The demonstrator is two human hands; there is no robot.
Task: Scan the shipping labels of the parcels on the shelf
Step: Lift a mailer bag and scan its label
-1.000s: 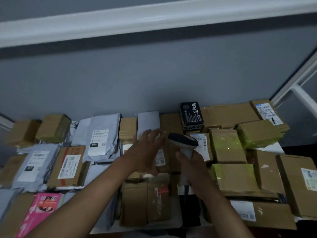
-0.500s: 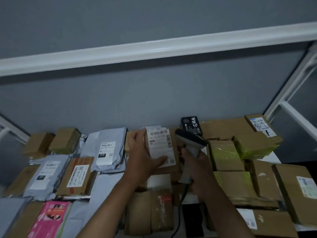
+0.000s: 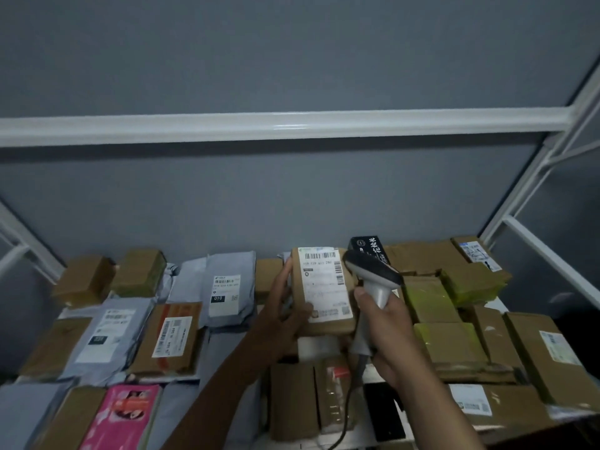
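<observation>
The left hand (image 3: pixel 285 315) grips a brown cardboard parcel (image 3: pixel 321 290) by its left edge, thumb across the lower front, and holds it tilted up above the other parcels on the white shelf (image 3: pixel 357 441) so its white shipping label (image 3: pixel 324 284) faces the camera. The right hand (image 3: pixel 386 339) is wrapped round the grey handle of a barcode scanner (image 3: pixel 373 280), whose dark head sits just beside the label's upper right corner; its cable (image 3: pixel 352 401) hangs down from the handle. The 2 hands are close but not touching. Around them lie grey poly mailers (image 3: pixel 227 287), a flat brown box with a barcode label (image 3: pixel 172 339), a pink packet (image 3: pixel 123 417), boxes wrapped in yellow-green tape (image 3: pixel 428 300) and a black box with white characters (image 3: pixel 368 248) against the grey wall (image 3: pixel 292 196).
</observation>
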